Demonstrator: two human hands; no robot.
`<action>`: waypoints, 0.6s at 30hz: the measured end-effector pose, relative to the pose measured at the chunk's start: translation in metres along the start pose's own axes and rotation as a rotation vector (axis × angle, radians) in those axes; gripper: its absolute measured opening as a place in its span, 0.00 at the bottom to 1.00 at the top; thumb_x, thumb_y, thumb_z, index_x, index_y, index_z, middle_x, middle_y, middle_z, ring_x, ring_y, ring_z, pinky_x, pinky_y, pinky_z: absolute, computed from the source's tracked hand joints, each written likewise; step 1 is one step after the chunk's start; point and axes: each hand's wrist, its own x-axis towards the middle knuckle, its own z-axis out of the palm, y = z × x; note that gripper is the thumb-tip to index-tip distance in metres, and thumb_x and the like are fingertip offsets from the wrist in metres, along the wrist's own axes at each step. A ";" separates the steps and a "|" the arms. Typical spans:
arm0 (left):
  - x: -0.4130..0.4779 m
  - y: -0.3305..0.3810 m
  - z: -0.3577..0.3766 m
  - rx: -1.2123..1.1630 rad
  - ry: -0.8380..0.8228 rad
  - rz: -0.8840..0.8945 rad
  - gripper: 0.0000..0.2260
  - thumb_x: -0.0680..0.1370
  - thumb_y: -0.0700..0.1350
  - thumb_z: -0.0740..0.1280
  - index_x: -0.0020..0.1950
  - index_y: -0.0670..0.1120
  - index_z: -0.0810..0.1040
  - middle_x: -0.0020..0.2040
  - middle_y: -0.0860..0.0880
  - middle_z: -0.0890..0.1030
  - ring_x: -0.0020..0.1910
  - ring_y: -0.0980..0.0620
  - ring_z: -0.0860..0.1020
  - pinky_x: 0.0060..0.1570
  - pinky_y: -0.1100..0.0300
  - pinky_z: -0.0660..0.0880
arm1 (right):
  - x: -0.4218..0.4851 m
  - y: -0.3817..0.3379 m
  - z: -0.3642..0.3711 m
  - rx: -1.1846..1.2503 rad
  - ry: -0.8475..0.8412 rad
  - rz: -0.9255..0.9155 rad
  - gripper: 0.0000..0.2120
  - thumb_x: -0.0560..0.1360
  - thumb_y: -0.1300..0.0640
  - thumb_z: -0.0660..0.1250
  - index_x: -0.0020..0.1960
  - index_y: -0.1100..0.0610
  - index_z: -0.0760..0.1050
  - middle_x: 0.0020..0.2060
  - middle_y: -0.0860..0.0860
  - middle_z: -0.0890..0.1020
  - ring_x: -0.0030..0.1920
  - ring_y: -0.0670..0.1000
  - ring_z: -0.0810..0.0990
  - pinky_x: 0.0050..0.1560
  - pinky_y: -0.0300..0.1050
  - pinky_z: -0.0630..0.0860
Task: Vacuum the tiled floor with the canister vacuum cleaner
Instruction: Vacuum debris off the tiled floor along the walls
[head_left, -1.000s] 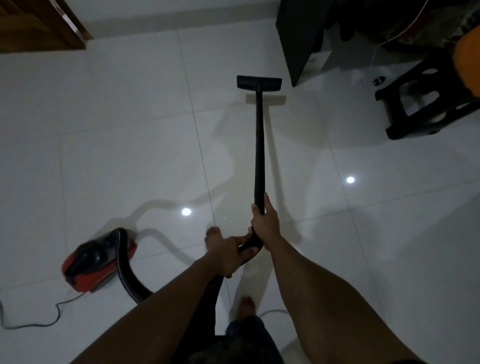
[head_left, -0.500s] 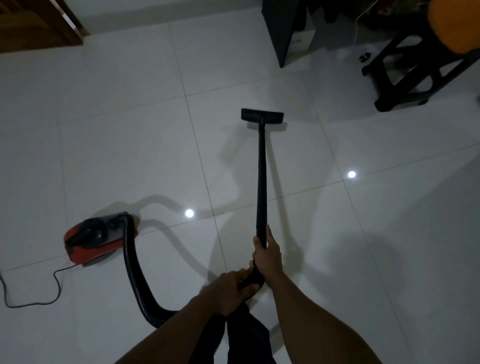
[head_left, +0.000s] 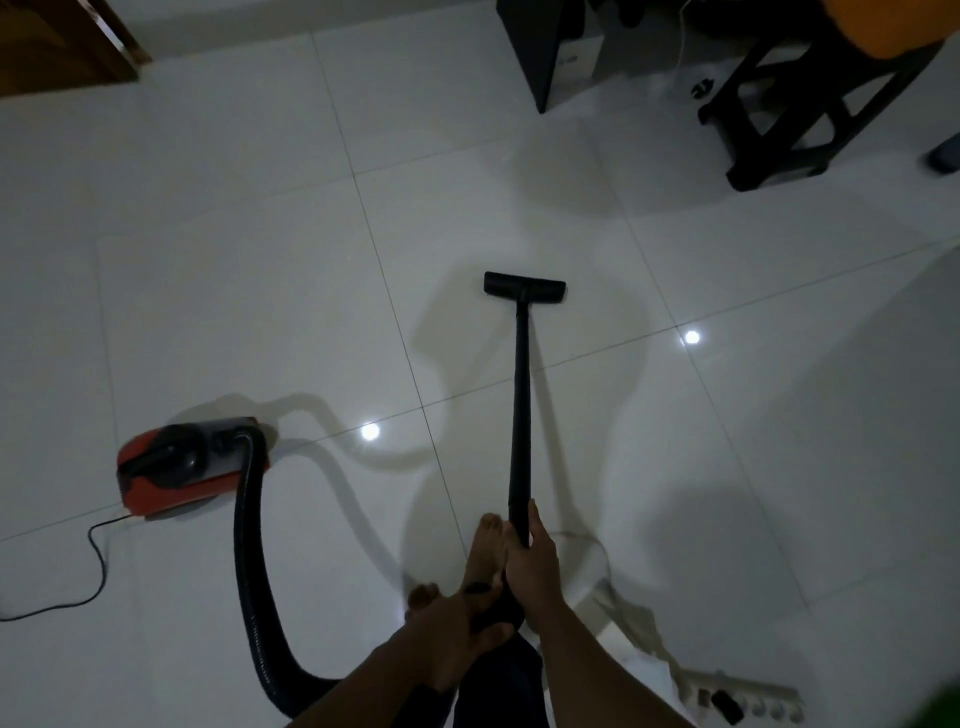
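Right grip (head_left: 532, 566) on wand (head_left: 519, 405) — nozzle (head_left: 524, 287) mid-tile

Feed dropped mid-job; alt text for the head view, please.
Both hands grip the wand, right hand ahead of left hand, with the floor head flat on the tiled floor ahead. The red canister sits to the left, its hose looping back toward the person and its cord trailing left. A power strip lies lower right; a dark stool stands upper right.

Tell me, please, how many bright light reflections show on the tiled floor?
2: one reflection between the red canister and the wand, the other reflection right of the floor head; more may lie out of view.
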 end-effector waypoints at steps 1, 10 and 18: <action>0.003 -0.002 0.001 0.001 -0.004 0.003 0.22 0.83 0.58 0.58 0.76 0.55 0.68 0.57 0.54 0.75 0.56 0.56 0.74 0.63 0.60 0.69 | 0.004 0.003 0.002 0.005 -0.006 -0.004 0.29 0.83 0.46 0.64 0.81 0.43 0.59 0.59 0.52 0.83 0.54 0.52 0.83 0.59 0.55 0.81; 0.057 0.005 -0.025 -0.052 -0.009 -0.032 0.27 0.76 0.67 0.57 0.75 0.64 0.64 0.61 0.53 0.82 0.56 0.53 0.81 0.60 0.50 0.77 | 0.087 0.015 0.005 0.030 -0.051 -0.036 0.36 0.72 0.31 0.62 0.76 0.24 0.50 0.54 0.46 0.74 0.46 0.53 0.78 0.56 0.65 0.79; 0.130 0.081 -0.101 -0.119 0.010 -0.029 0.23 0.84 0.55 0.59 0.79 0.54 0.64 0.64 0.51 0.80 0.55 0.56 0.80 0.49 0.68 0.77 | 0.145 -0.108 -0.052 0.066 -0.084 0.012 0.30 0.82 0.48 0.65 0.79 0.36 0.56 0.53 0.65 0.81 0.36 0.57 0.82 0.31 0.48 0.82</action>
